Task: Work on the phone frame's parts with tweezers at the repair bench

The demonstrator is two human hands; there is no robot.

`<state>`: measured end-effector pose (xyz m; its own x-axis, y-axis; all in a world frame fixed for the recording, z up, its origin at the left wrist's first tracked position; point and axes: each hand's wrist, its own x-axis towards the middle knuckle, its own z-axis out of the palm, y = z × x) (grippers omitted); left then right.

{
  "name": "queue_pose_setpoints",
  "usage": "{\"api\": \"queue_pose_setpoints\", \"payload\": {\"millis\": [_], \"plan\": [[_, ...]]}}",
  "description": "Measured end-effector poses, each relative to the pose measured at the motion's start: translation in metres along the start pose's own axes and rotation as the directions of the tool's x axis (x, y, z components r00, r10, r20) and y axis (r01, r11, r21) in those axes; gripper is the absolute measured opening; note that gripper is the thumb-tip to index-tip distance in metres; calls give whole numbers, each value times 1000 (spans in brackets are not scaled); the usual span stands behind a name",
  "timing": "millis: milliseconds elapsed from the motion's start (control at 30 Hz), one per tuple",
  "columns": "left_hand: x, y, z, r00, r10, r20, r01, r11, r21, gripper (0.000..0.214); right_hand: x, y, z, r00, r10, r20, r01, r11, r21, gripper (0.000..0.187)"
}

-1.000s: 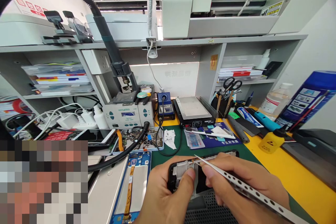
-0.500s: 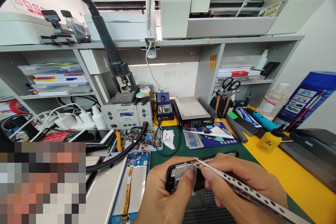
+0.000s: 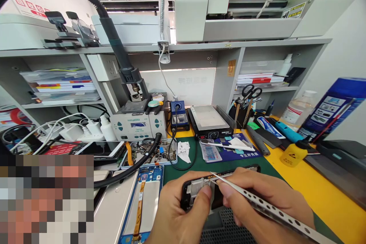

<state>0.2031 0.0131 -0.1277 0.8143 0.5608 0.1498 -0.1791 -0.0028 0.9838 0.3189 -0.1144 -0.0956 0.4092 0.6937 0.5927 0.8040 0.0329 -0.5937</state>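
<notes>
My left hand [image 3: 183, 209] grips the left end of an opened phone [image 3: 187, 196], thumb pressed on its inner metal parts. The phone is tilted on its long edge, its black frame facing up. My right hand [image 3: 257, 198] holds metal tweezers [image 3: 265, 206] with a row of holes along the arm. Their fine tips meet the phone's upper edge near my left thumb, by a thin orange strip; whether they pinch anything I cannot tell. Under my hands lies a dark perforated pad [image 3: 228, 228] on a green mat [image 3: 168, 175].
Left of my hands lies a blue-framed opened device [image 3: 148, 198] with an orange flex cable. Behind stand a hot-air station [image 3: 137, 126], a soldering iron stand [image 3: 180, 116] and a heating plate [image 3: 210, 118]. A yellow bottle [image 3: 293, 153] stands right. A black hose [image 3: 131, 166] crosses the left side.
Almost nothing differs. Both hands, the phone and the tweezers keep nearly the same place.
</notes>
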Motion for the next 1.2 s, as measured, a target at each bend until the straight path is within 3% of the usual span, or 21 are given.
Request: {"api": "queue_pose_setpoints", "payload": {"millis": [267, 400, 500, 600, 733, 867, 1000, 1100, 1200], "plan": [[1, 1, -1, 1000, 11, -9, -11, 1000, 26, 27, 3, -1, 1, 997, 73, 7, -73, 995, 67, 19], [4, 4, -3, 994, 89, -59, -81, 989, 123, 24, 1, -2, 0, 991, 107, -84, -100, 991, 85, 28], [6, 2, -4, 981, 153, -118, -126, 970, 206, 20, -1, -2, -2, 956, 213, -201, -192, 974, 119, 29], [8, -2, -5, 957, 272, -101, -236, 931, 279, 20, -1, -2, -5, 932, 309, -189, -283, 947, 153, 32], [8, -4, -7, 917, 399, -26, -370, 872, 321, 24, -2, 0, -5, 984, 114, -135, -108, 993, 56, 21], [7, -2, -9, 876, 481, 25, -452, 803, 387, 33, -3, 3, 4, 974, -85, -211, 89, 996, 10, 12], [6, -5, -8, 856, 517, 0, -482, 798, 361, 40, -5, 4, 11, 949, -126, -288, 145, 988, 47, 13], [6, -6, -7, 845, 533, -38, -495, 807, 323, 45, -7, 3, 11, 960, -119, -255, 136, 989, 53, 16], [6, -5, -9, 845, 534, 38, -514, 791, 332, 55, -8, 4, 11, 957, -127, -262, 135, 991, 12, 15]]}}
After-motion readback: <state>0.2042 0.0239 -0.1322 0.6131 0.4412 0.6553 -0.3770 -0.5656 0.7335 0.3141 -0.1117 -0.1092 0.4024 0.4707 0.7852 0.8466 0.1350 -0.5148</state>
